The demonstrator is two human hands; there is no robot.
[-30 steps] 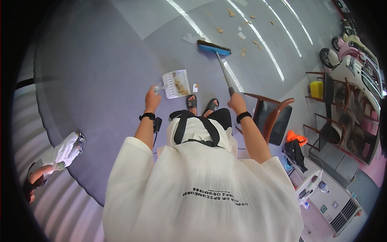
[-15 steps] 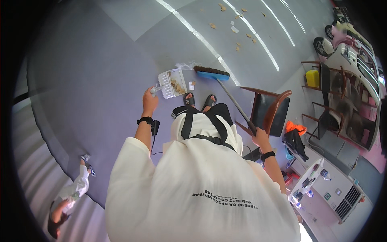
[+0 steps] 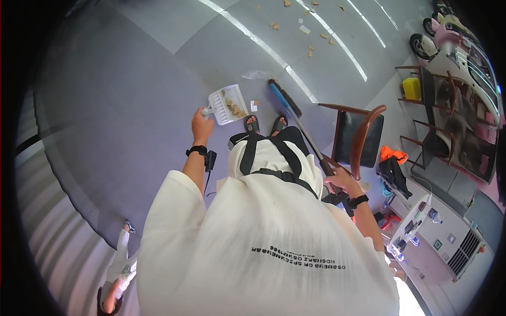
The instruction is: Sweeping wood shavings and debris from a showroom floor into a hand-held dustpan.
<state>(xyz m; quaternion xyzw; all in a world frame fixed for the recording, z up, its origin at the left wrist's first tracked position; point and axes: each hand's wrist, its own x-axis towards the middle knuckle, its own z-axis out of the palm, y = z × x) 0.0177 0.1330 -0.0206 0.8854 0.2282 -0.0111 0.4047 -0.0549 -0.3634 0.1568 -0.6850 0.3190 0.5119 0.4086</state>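
My left hand (image 3: 202,126) is closed round the grip of a white dustpan (image 3: 215,107), which rests on the floor ahead and left of my feet. Several brown scraps (image 3: 232,107) lie inside the pan. Off to the right, my right hand (image 3: 343,181) grips the dark upper end of a long broom (image 3: 307,138). Its blue head with brown bristles (image 3: 285,98) stands slanted on the floor, just beyond my right foot. Between pan and broom lies a small white piece of paper (image 3: 254,106). A crumpled clear plastic bag (image 3: 259,75) sits beyond them.
More brown scraps (image 3: 310,51) and white paper bits (image 3: 304,30) are scattered on the far floor. A wooden chair with a dark seat (image 3: 359,138) stands close on my right, near a black bag (image 3: 394,176). Scooters (image 3: 448,47) are farther right. Another person (image 3: 118,268) is at lower left.
The broom head has swung from lying crosswise to a steep slant, moving right, away from the plastic bag. My right hand has drawn slightly back. The dustpan stays nearly in place with its scraps.
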